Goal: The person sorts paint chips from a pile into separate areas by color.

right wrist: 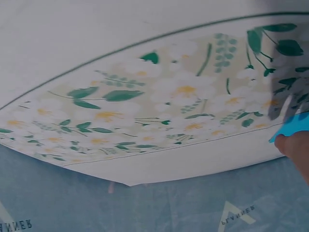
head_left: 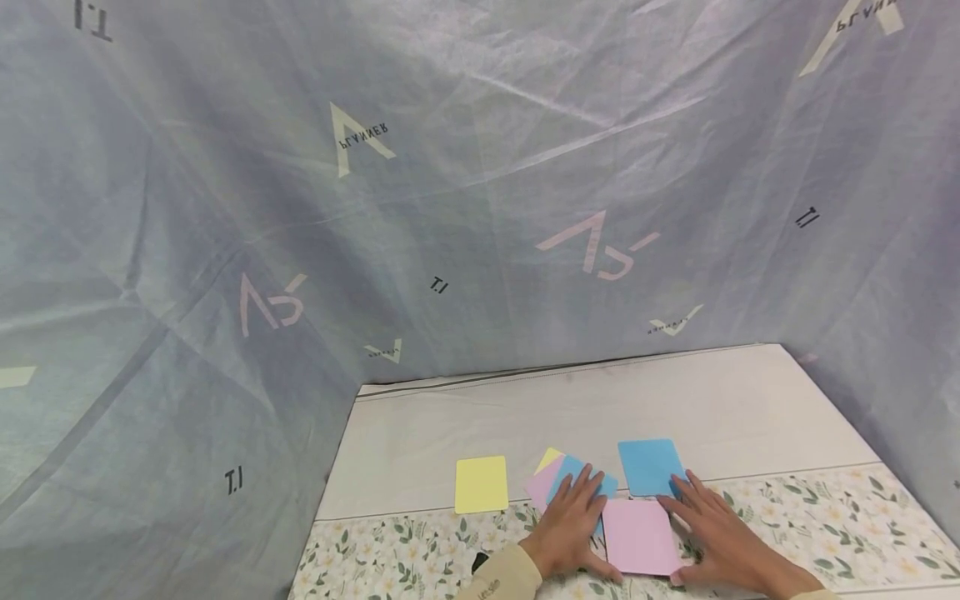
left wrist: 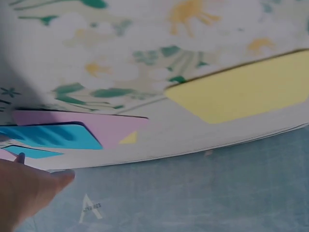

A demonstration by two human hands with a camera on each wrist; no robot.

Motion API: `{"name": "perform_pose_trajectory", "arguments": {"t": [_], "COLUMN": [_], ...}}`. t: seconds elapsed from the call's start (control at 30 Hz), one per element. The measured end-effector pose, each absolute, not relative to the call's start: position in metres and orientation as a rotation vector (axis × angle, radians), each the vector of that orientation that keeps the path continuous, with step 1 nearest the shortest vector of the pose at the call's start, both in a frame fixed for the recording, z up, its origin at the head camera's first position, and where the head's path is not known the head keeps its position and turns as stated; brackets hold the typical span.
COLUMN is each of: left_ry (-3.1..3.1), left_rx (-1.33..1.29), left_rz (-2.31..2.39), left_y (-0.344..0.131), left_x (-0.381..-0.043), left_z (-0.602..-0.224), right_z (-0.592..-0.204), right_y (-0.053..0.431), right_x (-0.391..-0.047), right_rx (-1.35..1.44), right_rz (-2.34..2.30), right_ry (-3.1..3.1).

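Note:
A square pink card (head_left: 640,537) lies between the two hands on the flowered part of the cloth. My left hand (head_left: 570,525) is spread at its left side, thumb by the lower left corner, fingers reaching over a blue card (head_left: 567,471). That blue card overlaps another pink card (head_left: 542,483) and a yellow corner (head_left: 550,457), fanned out. At the pink square's right side is my right hand (head_left: 716,533), thumb by the lower right corner and fingers extended toward a second blue card (head_left: 649,467). In the right wrist view, only part of the hand (right wrist: 297,150) shows.
A single yellow card (head_left: 482,485) lies left of the fanned cards. A small black object (head_left: 479,562) shows beside the left sleeve, partly hidden. Grey-blue printed fabric (head_left: 480,250) hangs behind and at both sides of the cloth-covered table (head_left: 570,400).

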State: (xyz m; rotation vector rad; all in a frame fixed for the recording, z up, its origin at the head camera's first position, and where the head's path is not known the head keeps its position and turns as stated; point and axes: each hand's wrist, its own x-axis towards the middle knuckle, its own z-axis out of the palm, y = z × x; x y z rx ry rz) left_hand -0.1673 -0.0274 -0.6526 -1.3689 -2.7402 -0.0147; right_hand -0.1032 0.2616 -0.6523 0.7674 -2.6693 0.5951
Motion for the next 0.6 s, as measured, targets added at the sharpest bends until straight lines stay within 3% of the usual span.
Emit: {"name": "perform_pose_trajectory", "arguments": {"t": [0.6], "left_ry": [-2.794], "left_rx": [-1.327], "left_rz": [0.144], "left_y": [-0.009], "left_x": [-0.145], "left_z": [-0.662], "right_z": [-0.663], "right_y": [0.280], "right_x": [-0.087], "right_rx": [0.783], "right_rz": [0.596], "right_ry": [-2.695]}}
